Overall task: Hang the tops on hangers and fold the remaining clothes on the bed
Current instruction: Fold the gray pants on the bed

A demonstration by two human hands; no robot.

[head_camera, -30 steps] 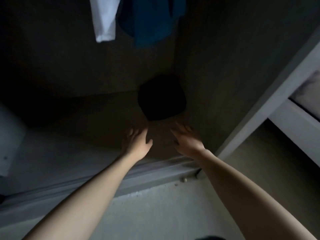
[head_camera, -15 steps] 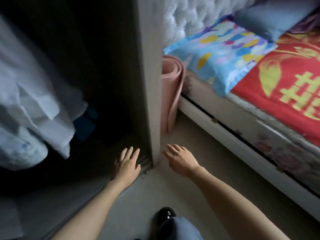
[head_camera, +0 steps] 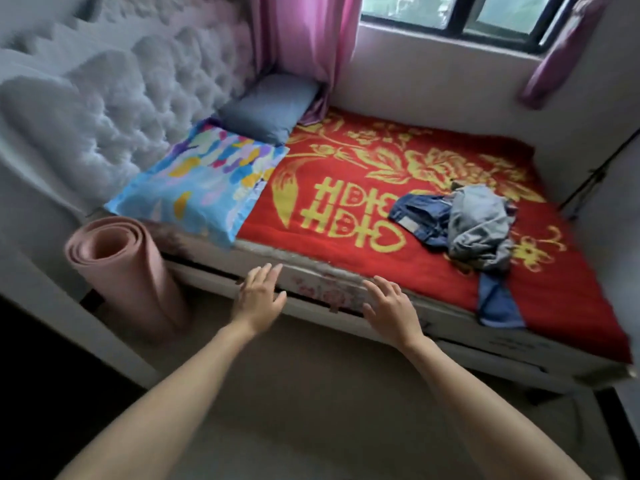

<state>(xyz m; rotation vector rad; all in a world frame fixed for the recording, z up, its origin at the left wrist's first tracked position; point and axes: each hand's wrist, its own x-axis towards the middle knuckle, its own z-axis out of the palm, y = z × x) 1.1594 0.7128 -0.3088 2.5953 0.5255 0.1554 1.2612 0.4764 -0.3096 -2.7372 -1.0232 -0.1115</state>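
Observation:
A heap of denim clothes lies on the right half of the bed (head_camera: pixel 346 188), which has a red cover with yellow patterns. The heap shows a dark blue jeans piece (head_camera: pixel 420 214), a crumpled light grey-blue garment (head_camera: pixel 479 223) on top, and a blue leg (head_camera: pixel 498 303) hanging toward the bed's near edge. My left hand (head_camera: pixel 258 297) and my right hand (head_camera: pixel 389 306) hover in front of the bed's near side, fingers spread, both empty. No hanger is in view.
A rolled pink mat (head_camera: pixel 128 271) stands on the floor by the tufted white headboard (head_camera: pixel 114 98). A colourful pillow (head_camera: pixel 204 178) and a grey-blue pillow (head_camera: pixel 268 107) lie at the head. Pink curtains (head_camera: pixel 304 32) and a window are behind. The dark wardrobe side is at left.
The view has swung from the dark wardrobe interior to the bed. Both hands stayed empty and spread, now held out before the bed's edge instead of the wardrobe floor.

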